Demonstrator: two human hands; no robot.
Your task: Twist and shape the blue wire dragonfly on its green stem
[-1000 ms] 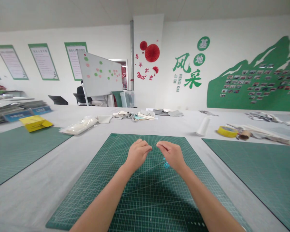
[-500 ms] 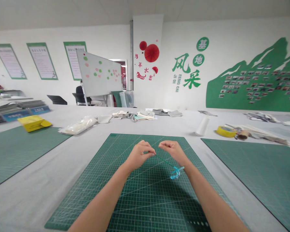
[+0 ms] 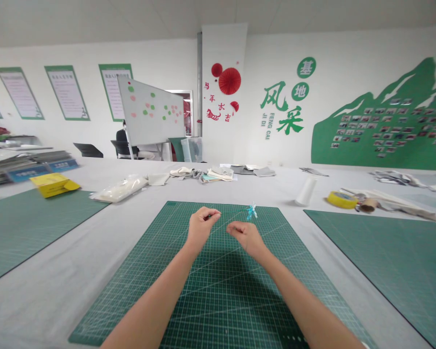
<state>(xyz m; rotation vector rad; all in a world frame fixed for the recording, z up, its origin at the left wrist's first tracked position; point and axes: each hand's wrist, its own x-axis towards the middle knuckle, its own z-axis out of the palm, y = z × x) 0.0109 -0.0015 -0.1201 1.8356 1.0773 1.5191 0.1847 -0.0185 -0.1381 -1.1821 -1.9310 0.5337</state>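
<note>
A small blue beaded piece [image 3: 252, 211] is beyond my right hand, over the far part of the green gridded cutting mat [image 3: 218, 300]. A thin green stem runs from it toward my left hand [image 3: 200, 227], whose thumb and fingers are pinched on the stem's end. My right hand [image 3: 245, 235] is a little to the right and nearer, its fingertips pressed together. Whatever lies between those fingertips is too small to make out. A narrow gap separates the two hands, and both are raised above the mat.
More green mats lie at left [image 3: 39, 228] and right [image 3: 381, 257]. Along the back are a yellow box [image 3: 54, 184], a plastic-wrapped white bundle [image 3: 121, 189], fabric scraps [image 3: 220, 174], a white cone [image 3: 305, 191] and yellow tape [image 3: 342, 199].
The blue beaded piece has swung from beside my right wrist to beyond my hands. My left hand has shifted slightly left; my right hand has moved left and a little nearer.
</note>
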